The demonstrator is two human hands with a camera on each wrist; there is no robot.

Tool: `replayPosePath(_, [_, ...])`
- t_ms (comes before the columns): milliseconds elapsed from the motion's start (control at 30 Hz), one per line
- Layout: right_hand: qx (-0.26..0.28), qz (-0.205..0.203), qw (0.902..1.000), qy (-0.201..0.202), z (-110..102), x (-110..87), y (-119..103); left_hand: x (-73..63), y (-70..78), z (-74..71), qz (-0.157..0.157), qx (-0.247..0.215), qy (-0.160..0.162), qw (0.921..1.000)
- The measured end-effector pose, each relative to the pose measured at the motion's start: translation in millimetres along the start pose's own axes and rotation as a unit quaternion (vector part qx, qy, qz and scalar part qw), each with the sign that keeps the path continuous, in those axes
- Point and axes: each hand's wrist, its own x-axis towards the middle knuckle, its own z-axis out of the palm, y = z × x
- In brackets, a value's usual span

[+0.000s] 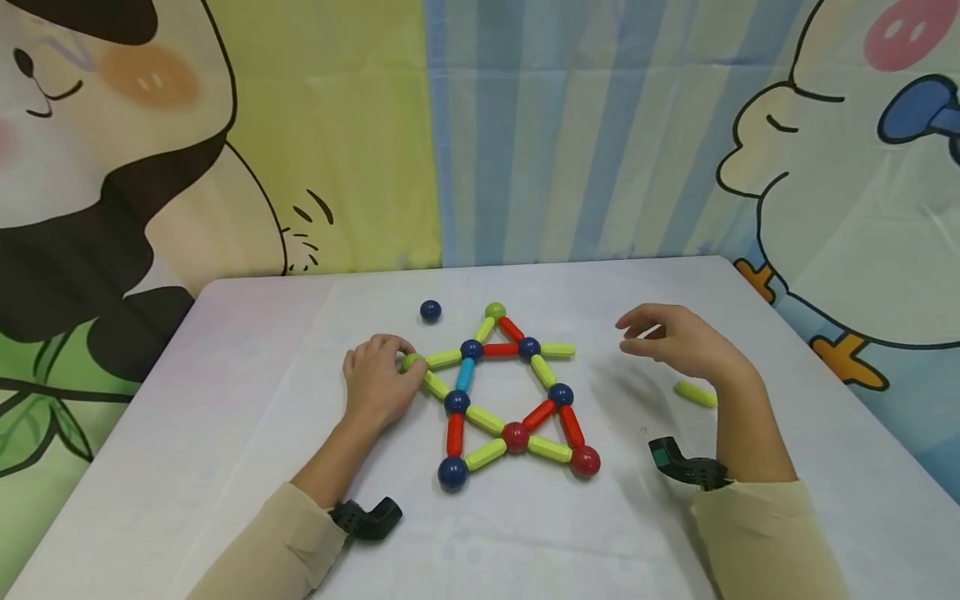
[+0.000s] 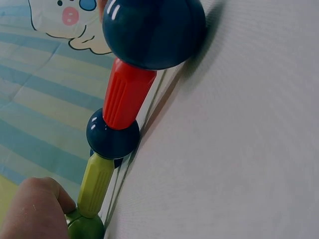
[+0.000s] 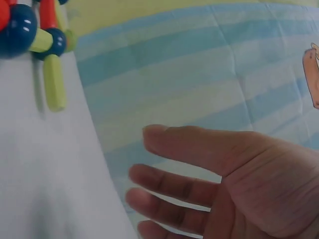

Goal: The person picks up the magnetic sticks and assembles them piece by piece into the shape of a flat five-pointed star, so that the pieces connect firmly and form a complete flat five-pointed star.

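Note:
My left hand pinches a green ball at the left corner of a star-like figure of magnetic sticks and balls. Two lime sticks run from that ball to dark blue balls. In the left wrist view the thumb lies against the green ball. My right hand hovers over the table's right side, holding nothing, fingers loosely bent and thumb apart. A lime stick juts toward it from the figure's upper right blue ball, its outer end bare. Red balls form part of the lower side.
A loose dark blue ball sits behind the figure, near the back of the white table. One loose lime stick lies by the right forearm. A cartoon-print curtain hangs behind the table's far edge.

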Motion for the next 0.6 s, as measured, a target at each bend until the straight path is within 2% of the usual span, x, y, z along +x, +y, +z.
replayPosePath(133, [0.0, 0.006, 0.9999, -0.015, -8.1, -7.5, 13.8, 0.1, -1.8, 1.0, 0.0, 0.002, 0.0, 1.0])
replayPosePath(333, [0.038, 0.03, 0.9985, -0.025, -18.2, -19.7, 41.7, -0.4, -2.3, 1.6, 0.0, 0.001, 0.0, 1.0])
replayPosePath(600, [0.047, 0.068, 0.9933, -0.081, -28.7, -33.4, 76.6, -0.3, -1.2, 1.3, 0.001, 0.0, 0.0, 1.0])
